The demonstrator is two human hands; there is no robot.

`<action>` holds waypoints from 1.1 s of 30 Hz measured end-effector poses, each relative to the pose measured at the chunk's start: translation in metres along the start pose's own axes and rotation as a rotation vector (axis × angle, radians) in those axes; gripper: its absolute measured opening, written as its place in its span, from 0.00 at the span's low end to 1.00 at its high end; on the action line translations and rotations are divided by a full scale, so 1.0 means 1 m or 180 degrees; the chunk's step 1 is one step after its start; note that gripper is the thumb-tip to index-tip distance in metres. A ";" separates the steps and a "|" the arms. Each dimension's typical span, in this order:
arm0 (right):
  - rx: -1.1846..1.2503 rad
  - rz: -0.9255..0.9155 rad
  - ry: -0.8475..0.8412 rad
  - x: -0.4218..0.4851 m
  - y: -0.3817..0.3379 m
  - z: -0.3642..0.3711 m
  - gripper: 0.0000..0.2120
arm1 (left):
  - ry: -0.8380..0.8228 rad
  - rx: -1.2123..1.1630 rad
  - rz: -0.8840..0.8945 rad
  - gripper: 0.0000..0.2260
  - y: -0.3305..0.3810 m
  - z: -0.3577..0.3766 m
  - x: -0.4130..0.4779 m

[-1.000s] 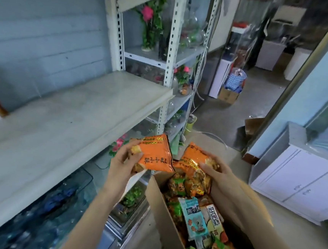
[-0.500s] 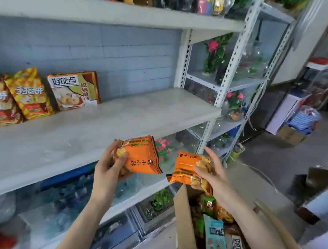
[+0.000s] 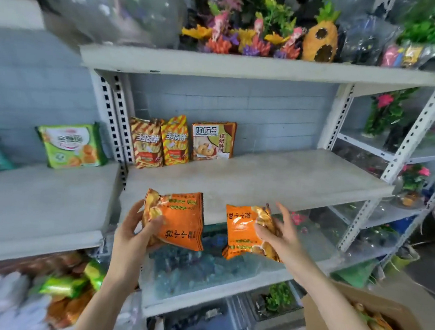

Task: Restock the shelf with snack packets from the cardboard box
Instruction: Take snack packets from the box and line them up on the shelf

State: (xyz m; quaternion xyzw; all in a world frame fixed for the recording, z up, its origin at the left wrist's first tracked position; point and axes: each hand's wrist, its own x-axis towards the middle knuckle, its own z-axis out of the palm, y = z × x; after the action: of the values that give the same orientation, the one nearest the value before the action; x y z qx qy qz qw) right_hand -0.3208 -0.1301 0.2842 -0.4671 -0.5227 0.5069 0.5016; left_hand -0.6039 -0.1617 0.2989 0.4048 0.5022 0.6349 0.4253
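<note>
Left orange packet (image 3: 180,219) was gripped by left hand (image 3: 132,233), right orange packet (image 3: 242,232) pinched by right hand (image 3: 281,239); both were best stood upright on shelf (image 3: 275,180) beside cookie pack (image 3: 212,140).

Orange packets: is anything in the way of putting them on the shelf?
Nothing visible. The left hand holds one orange packet, the right hand the other packet, both just in front of the middle shelf. Its board is bare there; three snack packs stand only at its back left.
</note>
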 end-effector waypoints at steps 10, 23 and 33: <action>-0.0089 -0.0225 -0.0601 0.003 -0.018 0.163 0.23 | 0.0561 0.0156 0.0327 0.09 0.045 -0.156 -0.002; -0.0047 -0.0509 -0.1388 0.016 -0.026 0.311 0.23 | 0.0999 0.0423 0.0455 0.19 0.079 -0.297 -0.021; 0.0146 -0.0496 -0.1709 0.072 -0.025 0.416 0.22 | 0.1076 0.0560 0.0744 0.16 0.098 -0.354 0.022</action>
State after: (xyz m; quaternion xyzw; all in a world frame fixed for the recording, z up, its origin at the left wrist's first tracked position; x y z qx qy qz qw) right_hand -0.7395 -0.0846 0.3199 -0.2630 -0.6597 0.5840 0.3931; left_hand -0.9574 -0.2580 0.3380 0.3836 0.5694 0.6925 0.2217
